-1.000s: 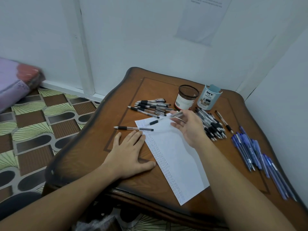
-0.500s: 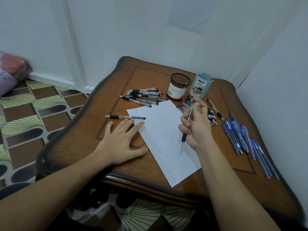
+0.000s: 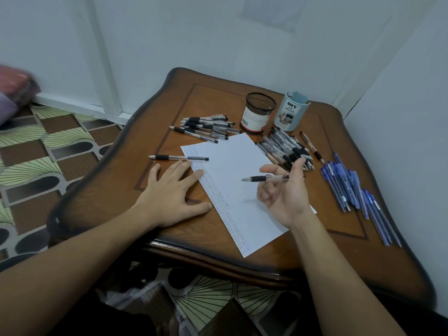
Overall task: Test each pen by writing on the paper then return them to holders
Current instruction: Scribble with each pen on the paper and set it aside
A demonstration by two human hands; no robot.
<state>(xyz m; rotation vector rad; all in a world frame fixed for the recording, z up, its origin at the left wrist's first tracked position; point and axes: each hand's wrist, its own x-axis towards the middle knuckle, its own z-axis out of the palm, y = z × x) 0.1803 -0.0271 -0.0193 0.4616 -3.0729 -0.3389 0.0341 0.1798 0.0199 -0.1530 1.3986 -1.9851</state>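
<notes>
"While the black-gripped pen (image 3: pixel 265 178) hangs level above the paper (image 3: pixel 232 163), tip pointing left, what holds it?"

"The right hand (image 3: pixel 284 192), palm up, thumb and loosely curled fingers around it."

"And the left hand (image 3: pixel 173 194)?"

"Flat and spread, fingertips on the paper's written edge. Behind, the mesh holder (image 3: pixel 259 112) and blue holder (image 3: pixel 291 115) stand on the table (image 3: pixel 213 103), black pens (image 3: pixel 286 149) heaped near them."

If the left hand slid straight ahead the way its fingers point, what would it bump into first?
Most likely the lone black-grip pen lying crosswise just past the left hand's fingertips, its end over the paper's corner. The pile of pens lies farther on.
</notes>
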